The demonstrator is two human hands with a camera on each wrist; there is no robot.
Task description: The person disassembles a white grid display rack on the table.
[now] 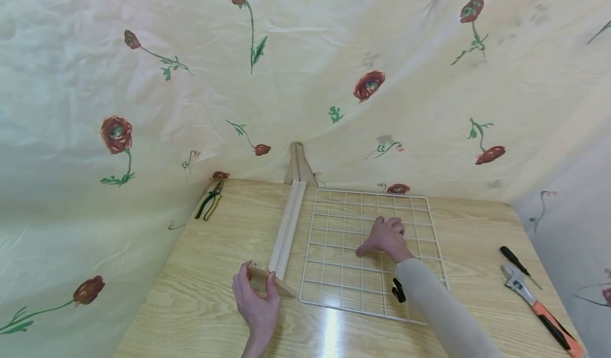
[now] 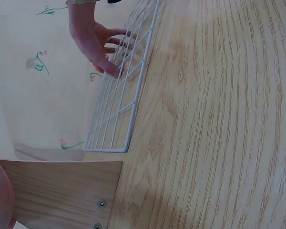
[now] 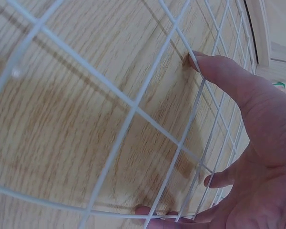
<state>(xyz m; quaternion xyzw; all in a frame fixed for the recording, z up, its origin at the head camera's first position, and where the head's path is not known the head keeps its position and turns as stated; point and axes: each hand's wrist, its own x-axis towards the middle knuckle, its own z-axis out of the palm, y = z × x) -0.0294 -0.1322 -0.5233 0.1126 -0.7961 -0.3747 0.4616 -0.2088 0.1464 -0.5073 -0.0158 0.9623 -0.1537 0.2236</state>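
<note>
At the near end of a wooden stand, my left hand (image 1: 258, 305) grips the upright end board (image 1: 285, 288), thumb on one side and fingers on the other. A long pale rail (image 1: 288, 225) runs from this board to a matching far end board (image 1: 307, 175). Two screw heads (image 2: 101, 203) show in the near board in the left wrist view. To the right lies a white wire grid (image 1: 363, 312). My right hand (image 1: 384, 238) is over its middle, thumb and fingers spread wide. In the right wrist view the thumb tip and some fingertips reach through the grid's openings, among the wires (image 3: 134, 106).
Pliers (image 1: 210, 201) lie at the table's back left. On the right side are a black-handled screwdriver (image 1: 513, 257) and an adjustable wrench (image 1: 525, 291) with an orange and black handle. A flower-printed cloth (image 1: 305, 82) hangs behind the wood-grain table (image 1: 200, 305).
</note>
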